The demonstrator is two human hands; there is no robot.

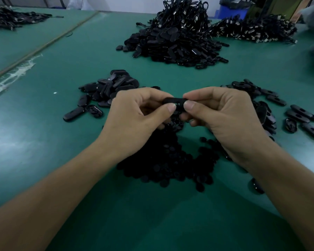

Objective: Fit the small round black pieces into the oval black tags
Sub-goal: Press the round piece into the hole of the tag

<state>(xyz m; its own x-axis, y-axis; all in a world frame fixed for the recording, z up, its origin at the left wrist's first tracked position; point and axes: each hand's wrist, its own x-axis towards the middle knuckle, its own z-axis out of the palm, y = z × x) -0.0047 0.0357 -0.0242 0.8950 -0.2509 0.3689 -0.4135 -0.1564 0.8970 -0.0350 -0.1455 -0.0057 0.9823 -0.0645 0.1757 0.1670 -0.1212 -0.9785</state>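
We held one oval tag (174,102) in both hands, just above the green desk (62,160). Our left grip (134,113) pinched the tag's left end, thumb on the near side and fingers curled behind it. Our right grip (223,115) pinched the right end in the same way, so both were clenched on that single tag. The two thumb tips nearly met over its middle. They hid most of it, and we could not tell whether a round piece sat in it.

Directly below our hands lay a pile of small round pieces (167,163), dark and flat, spreading toward us between our forearms. A left heap of tags (109,89) lay beyond our left hand, with a few strays nearer the desk's left side. A right heap of tags (265,105) lay behind and beside our right hand, several showing an oval opening.

Farther back stood a large mound of tags (174,42). Corded pieces (252,29) lay to its right, and another dark pile (11,17) sat at the far left. A blue bin (230,9) stood behind them.
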